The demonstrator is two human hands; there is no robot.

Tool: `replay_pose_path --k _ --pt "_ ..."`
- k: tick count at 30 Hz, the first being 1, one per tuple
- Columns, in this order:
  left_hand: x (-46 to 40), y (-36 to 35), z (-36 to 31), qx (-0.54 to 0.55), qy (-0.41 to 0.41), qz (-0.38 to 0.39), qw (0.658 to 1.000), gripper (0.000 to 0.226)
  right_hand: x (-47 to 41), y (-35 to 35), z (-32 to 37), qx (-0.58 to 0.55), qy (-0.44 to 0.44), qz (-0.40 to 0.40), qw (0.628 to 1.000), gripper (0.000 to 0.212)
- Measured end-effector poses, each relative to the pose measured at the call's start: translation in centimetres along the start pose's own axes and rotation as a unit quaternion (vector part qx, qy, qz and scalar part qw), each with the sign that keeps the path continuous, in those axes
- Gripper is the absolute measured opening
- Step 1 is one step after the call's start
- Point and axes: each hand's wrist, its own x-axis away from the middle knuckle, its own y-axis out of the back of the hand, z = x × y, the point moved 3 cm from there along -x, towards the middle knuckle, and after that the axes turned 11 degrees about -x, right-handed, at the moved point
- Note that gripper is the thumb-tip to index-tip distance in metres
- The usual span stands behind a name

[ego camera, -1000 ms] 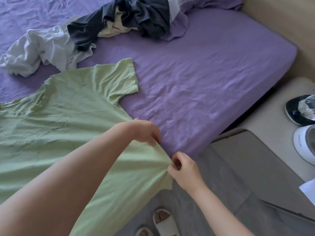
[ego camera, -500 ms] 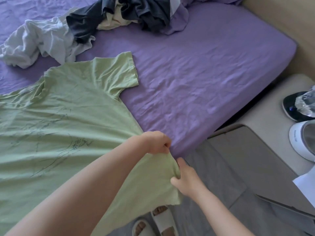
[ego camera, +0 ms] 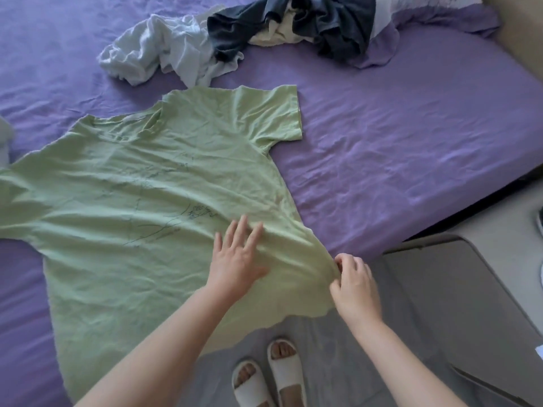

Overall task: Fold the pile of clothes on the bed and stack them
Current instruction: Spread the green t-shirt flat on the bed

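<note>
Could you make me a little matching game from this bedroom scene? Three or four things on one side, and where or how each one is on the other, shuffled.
Things:
1. green T-shirt
2. left hand
3. right hand
4. dark garment

States:
A. crumpled in the pile at the far side of the bed
B. pinching the shirt's hem corner
C. spread flat on the purple sheet
D. open, pressing on the shirt

Pairs: 1-C, 2-D, 3-B, 4-A

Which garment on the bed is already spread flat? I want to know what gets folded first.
The green T-shirt, under the left hand and pinched by the right hand. The white garment and dark garment lie crumpled.
</note>
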Motion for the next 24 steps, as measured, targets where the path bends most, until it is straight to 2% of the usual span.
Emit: replay_pose_path --k 3,7,9,13,16,20,22,24 --pt "4.0 -2.2 3.5 -0.008 0.059 0.015 0.998 0.077 0.5 -0.9 3.9 0.046 0.153 0.0 0.987 0.048" --pt "9.2 -4.7 7.6 0.005 0.114 0.008 0.993 0.064 1.6 -4.3 10.0 0.122 0.279 0.103 0.947 0.047" --pt "11.6 -5.8 10.0 0.004 0.158 -0.007 0.987 0.056 2.5 -6.8 12.8 0.167 0.319 0.16 0.919 0.051" --pt "15.9 -7.8 14.5 0.02 0.228 -0.007 0.973 0.054 4.9 -11.5 18.3 0.25 0.344 0.237 0.874 0.06" --pt "18.6 -9.4 17.7 0.055 0.285 0.01 0.957 0.057 7.3 -14.6 22.5 0.26 0.395 0.284 0.834 0.058" --pt "20.6 -10.0 20.6 0.109 0.337 -0.025 0.935 0.063 9.2 -18.9 27.1 0.264 0.449 0.322 0.79 0.057" --pt "21.0 -10.6 21.7 0.176 0.379 -0.043 0.908 0.071 9.7 -20.5 29.1 0.268 0.463 0.333 0.777 0.056" --pt "21.5 -10.6 22.5 0.285 0.427 -0.093 0.853 0.079 9.9 -21.7 30.9 0.29 0.473 0.34 0.76 0.057"
